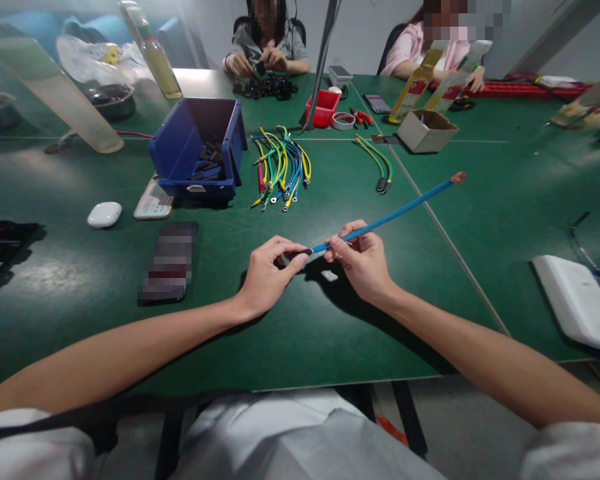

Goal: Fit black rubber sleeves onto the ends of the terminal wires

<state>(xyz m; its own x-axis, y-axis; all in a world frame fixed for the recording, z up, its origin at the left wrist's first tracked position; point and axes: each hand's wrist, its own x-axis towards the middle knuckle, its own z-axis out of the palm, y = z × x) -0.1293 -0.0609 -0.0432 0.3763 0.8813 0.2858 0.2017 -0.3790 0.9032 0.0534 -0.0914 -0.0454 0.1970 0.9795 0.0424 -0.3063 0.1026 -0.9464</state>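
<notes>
My right hand (363, 260) grips a blue cable (400, 211) near its lower end. The cable slants up to the right, and bare copper strands (459, 177) show at its far tip. My left hand (271, 272) pinches a small black sleeve (300, 254) at the cable's near end; whether the cable is inside it I cannot tell. Beyond my hands lies a bundle of short yellow, green and blue wires (281, 163) with ring terminals. Two yellow-green wires (380, 160) with black ends lie apart to the right.
A blue bin (195, 190) holding black pieces stands back left, near a dark phone (169, 263) and a white earbud case (105, 215). A small cardboard box (427, 133) and red tray (323, 109) sit farther back. A white device (580, 300) lies right. Two people sit opposite.
</notes>
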